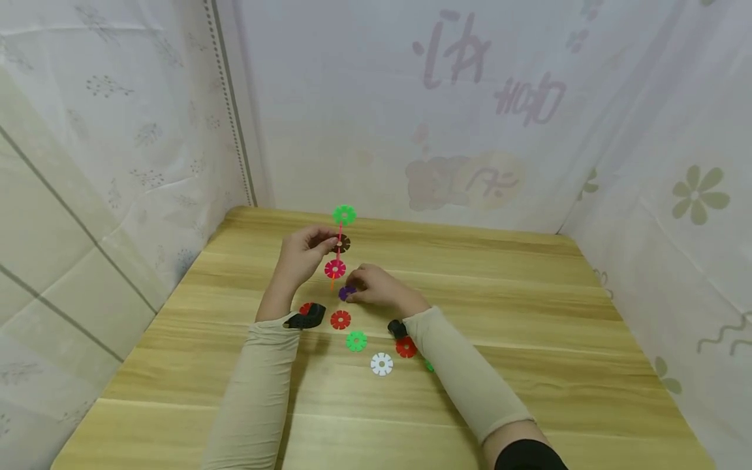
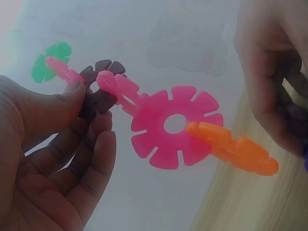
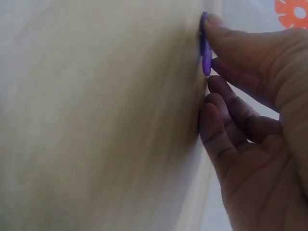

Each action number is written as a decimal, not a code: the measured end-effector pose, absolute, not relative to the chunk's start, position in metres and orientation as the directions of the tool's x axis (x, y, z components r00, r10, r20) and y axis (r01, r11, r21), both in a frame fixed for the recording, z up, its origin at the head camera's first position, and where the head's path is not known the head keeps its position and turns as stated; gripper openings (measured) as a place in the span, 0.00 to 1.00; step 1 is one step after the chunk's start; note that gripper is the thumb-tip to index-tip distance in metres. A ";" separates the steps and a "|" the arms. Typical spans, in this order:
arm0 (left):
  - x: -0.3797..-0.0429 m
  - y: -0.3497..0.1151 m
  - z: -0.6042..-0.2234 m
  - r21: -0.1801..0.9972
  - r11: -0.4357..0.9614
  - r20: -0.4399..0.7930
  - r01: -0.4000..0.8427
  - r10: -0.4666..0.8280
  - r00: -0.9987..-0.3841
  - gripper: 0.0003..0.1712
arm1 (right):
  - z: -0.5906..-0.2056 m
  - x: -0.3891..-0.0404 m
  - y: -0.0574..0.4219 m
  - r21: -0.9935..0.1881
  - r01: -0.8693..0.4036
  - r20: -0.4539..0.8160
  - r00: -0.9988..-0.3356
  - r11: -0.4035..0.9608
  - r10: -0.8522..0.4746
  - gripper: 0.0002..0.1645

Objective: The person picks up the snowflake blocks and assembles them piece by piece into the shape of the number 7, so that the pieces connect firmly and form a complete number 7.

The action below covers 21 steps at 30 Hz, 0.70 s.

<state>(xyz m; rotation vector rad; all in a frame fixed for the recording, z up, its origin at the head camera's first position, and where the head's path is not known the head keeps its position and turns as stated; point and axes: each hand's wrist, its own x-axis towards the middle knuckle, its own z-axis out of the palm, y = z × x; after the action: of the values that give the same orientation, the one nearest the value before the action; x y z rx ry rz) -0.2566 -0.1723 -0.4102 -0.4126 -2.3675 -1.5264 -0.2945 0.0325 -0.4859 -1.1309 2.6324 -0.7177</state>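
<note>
My left hand (image 1: 301,256) pinches a dark brown slotted flower disc (image 2: 102,102) between thumb and fingers, above the table. That disc is part of a linked chain: a green disc (image 2: 64,49) at the far end, a pink one edge-on on each side of the brown, then a broad pink disc (image 2: 161,156), with an orange disc (image 2: 245,150) slotted in at the near end. Just right of the chain, my right hand (image 1: 380,288) pinches a purple disc (image 3: 207,62) between thumb and fingers, close over the wooden tabletop.
On the table (image 1: 499,365) nearer me lie a red disc (image 1: 334,324), a green disc (image 1: 351,346) and a white disc (image 1: 375,369). Another red disc (image 1: 405,353) and a green one (image 1: 430,367) sit beside my right sleeve. A red disc (image 1: 305,307) is partly hidden by my left wrist strap.
</note>
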 end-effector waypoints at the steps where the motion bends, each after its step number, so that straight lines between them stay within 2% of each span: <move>1: -0.257 -0.172 -0.411 0.831 0.393 0.396 0.395 0.082 -0.915 0.09 | -0.487 -0.295 0.033 -0.504 -0.624 0.011 -0.696 0.597 -0.718 0.21; 12: -0.260 -0.170 -0.414 0.845 0.341 0.405 0.412 0.095 -0.909 0.10 | -0.489 -0.296 0.041 -0.614 -0.526 -0.030 -0.729 0.588 -0.684 0.19; 17: -0.261 -0.165 -0.416 0.851 0.312 0.408 0.421 0.110 -0.906 0.08 | -0.480 -0.298 0.055 -0.707 -0.479 0.053 -0.769 0.520 -0.637 0.10; 21: -0.260 -0.161 -0.415 0.847 0.316 0.404 0.427 0.139 -0.904 0.10 | -0.461 -0.300 0.075 -0.825 -0.429 0.176 -0.813 0.368 -0.554 0.09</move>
<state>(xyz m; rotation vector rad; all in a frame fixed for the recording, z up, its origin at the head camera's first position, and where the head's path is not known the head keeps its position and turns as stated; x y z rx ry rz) -0.2595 -0.1605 -0.4151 -0.5135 -2.3281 -1.6208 -0.2997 0.0753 -0.4615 -0.8998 2.4868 -1.4382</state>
